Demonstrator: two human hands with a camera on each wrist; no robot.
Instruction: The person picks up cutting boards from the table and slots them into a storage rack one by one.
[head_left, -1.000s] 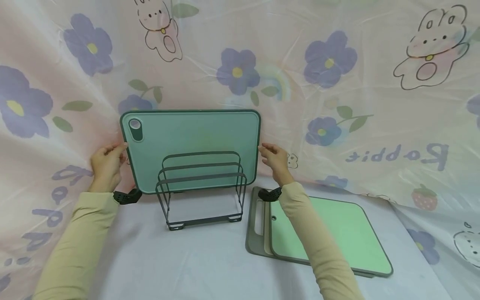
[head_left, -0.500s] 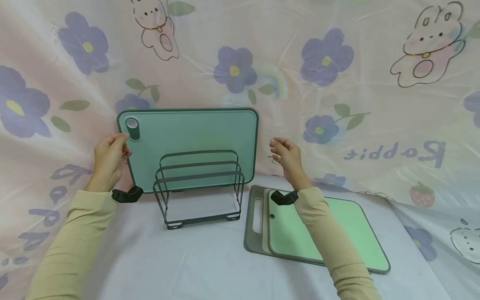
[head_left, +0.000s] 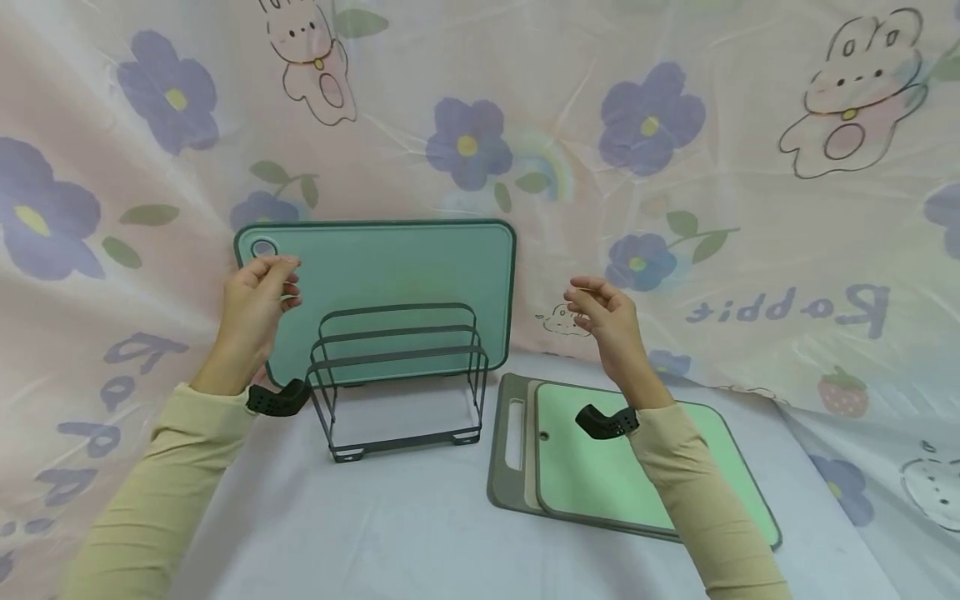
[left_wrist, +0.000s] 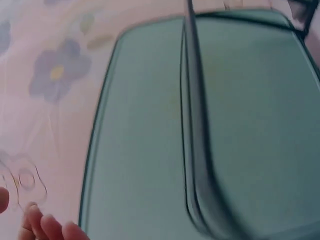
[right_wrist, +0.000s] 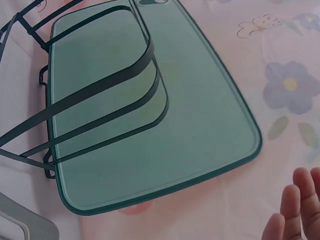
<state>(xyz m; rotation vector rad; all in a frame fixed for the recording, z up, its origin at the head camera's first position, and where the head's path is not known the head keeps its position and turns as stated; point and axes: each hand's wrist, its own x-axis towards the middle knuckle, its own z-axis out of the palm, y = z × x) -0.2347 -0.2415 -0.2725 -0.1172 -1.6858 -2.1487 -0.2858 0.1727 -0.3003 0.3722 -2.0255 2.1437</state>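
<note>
A teal green cutting board (head_left: 405, 267) with a dark rim and a thumb hole stands on its long edge at the back of a dark wire rack (head_left: 405, 442). My left hand (head_left: 251, 312) hangs in front of the board's left end and covers part of it, fingers loosely bent around nothing. To the right of the rack, my right hand (head_left: 609, 329) is raised in the air, apart from the board and holding nothing. Its fingertips (right_wrist: 291, 200) show beside the board in the right wrist view.
On the white-covered table (head_left: 420, 533) right of the rack lies a stack of cutting boards: a light green one (head_left: 592, 467) on top, with a beige edge and a grey handled board (head_left: 501, 467) beneath. A printed cloth (head_left: 555, 242) hangs behind.
Both hands have let go of the board's side edges. The right hand has moved away to the right, and the left has shifted right in front of the board. The board stays standing.
</note>
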